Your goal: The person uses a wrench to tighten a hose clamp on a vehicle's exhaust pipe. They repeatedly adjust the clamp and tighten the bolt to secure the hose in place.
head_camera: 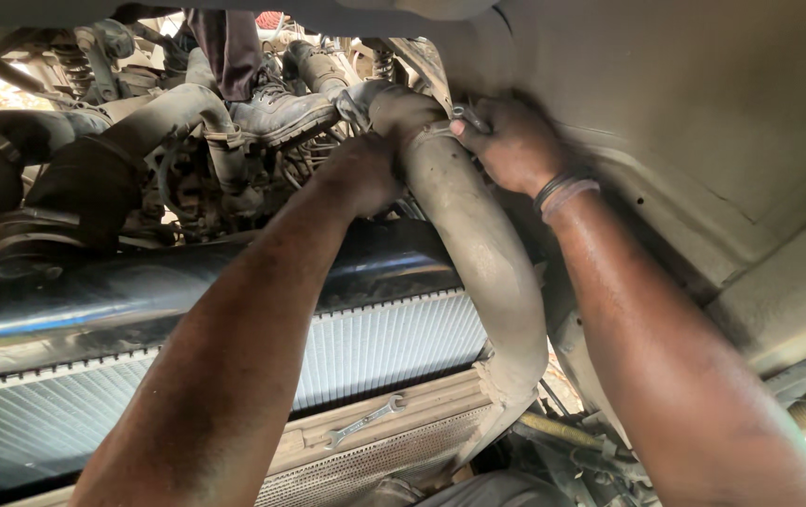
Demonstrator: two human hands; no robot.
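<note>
Both forearms reach up into the engine bay. Right hand (515,145) grips a small tool (467,116) at the hose (478,244) top; left hand (365,174) presses closed against the hose. A spanner (365,422) lies below on the radiator's (393,343) lower edge. A boot (276,113) stands beyond.

We are at a vehicle repair spot — a dusty engine bay with a finned radiator (393,343), a thick grimy hose (478,244) and a spanner (365,421) left on the frame.
</note>
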